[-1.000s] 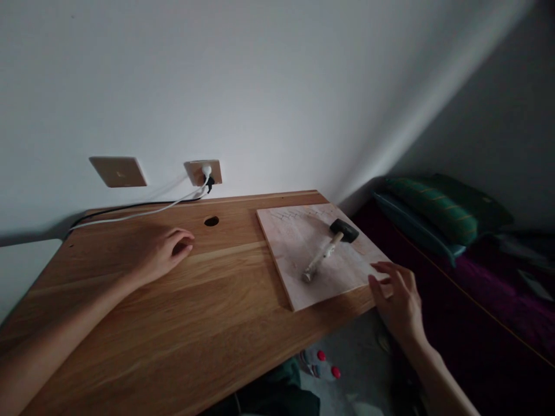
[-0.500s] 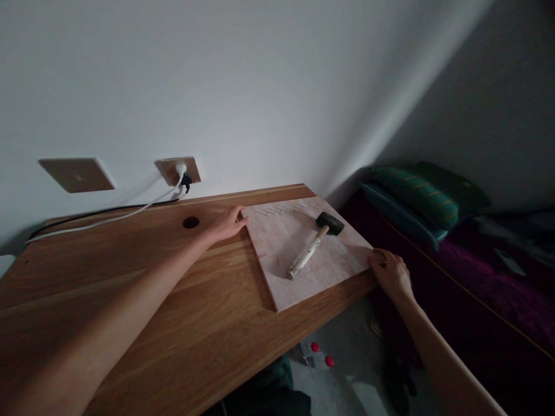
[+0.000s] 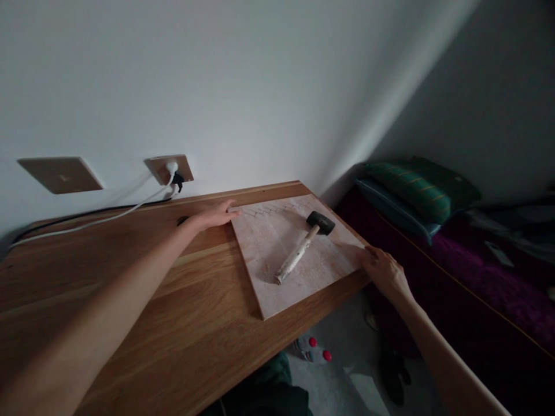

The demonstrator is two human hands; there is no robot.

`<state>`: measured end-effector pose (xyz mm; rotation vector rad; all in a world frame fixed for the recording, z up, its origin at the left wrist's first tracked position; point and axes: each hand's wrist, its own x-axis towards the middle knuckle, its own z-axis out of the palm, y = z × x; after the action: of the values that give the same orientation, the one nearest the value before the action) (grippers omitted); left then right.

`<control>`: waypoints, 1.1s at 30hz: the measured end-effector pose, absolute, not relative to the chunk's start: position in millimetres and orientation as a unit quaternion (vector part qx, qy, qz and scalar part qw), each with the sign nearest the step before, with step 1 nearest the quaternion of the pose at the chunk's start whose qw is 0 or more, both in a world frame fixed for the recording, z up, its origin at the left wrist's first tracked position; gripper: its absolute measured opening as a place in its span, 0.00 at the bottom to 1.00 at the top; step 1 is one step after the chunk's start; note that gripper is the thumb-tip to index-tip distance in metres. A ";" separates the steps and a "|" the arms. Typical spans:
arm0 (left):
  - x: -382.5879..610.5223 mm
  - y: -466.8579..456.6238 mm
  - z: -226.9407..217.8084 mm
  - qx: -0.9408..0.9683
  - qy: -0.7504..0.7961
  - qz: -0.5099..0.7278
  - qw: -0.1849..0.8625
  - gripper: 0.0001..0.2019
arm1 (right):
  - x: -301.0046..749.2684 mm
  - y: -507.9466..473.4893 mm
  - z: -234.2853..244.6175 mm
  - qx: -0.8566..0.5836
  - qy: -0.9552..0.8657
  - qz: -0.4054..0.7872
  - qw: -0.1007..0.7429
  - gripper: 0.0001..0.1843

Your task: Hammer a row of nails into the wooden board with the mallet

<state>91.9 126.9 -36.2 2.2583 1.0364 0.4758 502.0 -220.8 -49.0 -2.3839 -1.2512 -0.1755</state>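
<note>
While the person's bare right hand (image 3: 385,271) curls at the near right corner of a flat, square, pale pinkish board (image 3: 256,248), the bare left hand (image 3: 214,216) reaches the far left corner, thumb and fingers held a little apart. The left touches the edge without closing on it; whether the right grips or merely touches cannot be told, since its fingertips are hidden. Between the hands, a mallet with a black block head and a worn, whitish handle (image 3: 300,251) lies across the board, handle slanting to the near left. Thin zigzag lines mark the board's far side. Beneath it spreads a brown wood-grained desk (image 3: 182,329), its dark cable hole (image 3: 182,220) partly covered by the left arm (image 3: 134,289). Past the desk's near edge, two round red caps (image 3: 313,342) show above a grey floor (image 3: 333,384). To the right, green striped and blue cushions (image 3: 433,202) rest on dark purple bedding (image 3: 468,283). Along the desk's back, white and black cables (image 3: 87,223) run to a gold-toned socket plate (image 3: 185,169) on the pale wall (image 3: 243,98).
</note>
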 end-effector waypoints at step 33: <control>-120.7 50.9 31.3 0.870 0.448 0.004 0.207 0.27 | 276.3 -143.8 4.0 -0.582 -0.711 0.087 0.385 0.07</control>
<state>-120.7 50.9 31.3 2.4211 1.2476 0.0120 276.3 -143.8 4.0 -1.4838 -1.8105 0.2227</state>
